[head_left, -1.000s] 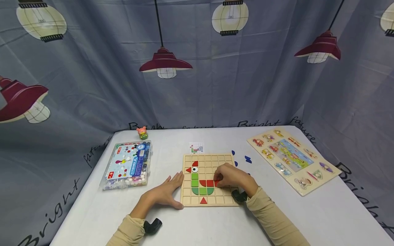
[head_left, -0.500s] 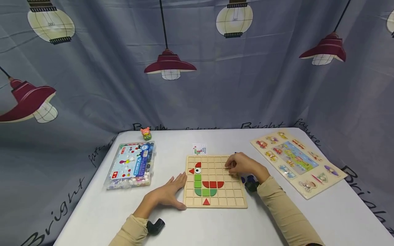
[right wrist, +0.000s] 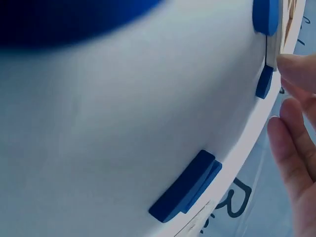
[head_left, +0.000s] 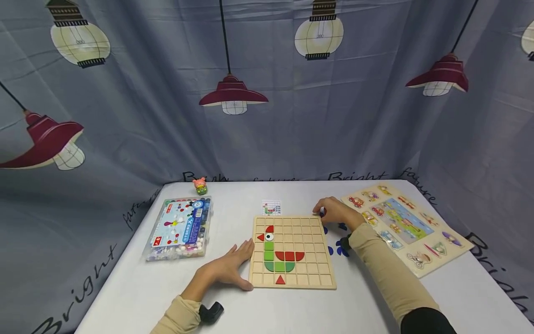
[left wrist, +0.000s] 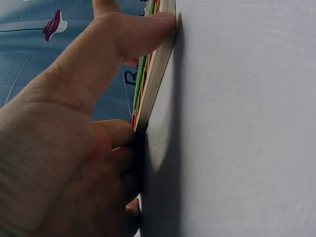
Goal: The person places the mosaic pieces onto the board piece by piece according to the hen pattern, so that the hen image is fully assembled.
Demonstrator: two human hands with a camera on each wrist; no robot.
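On your white worktop (head_left: 233,208), red and green pieces (head_left: 289,255) already sat in the board (head_left: 310,279) your spread left hand (head_left: 225,269) touched; blue pieces (head_left: 331,250) lay outside, near your right hand (head_left: 339,213), fingers parted.

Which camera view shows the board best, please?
The head view does: it shows nearly the whole board from above, with its grid and coloured pieces. The left wrist view shows only one side edge, partly hidden by the left hand; the right wrist view catches just a sliver.
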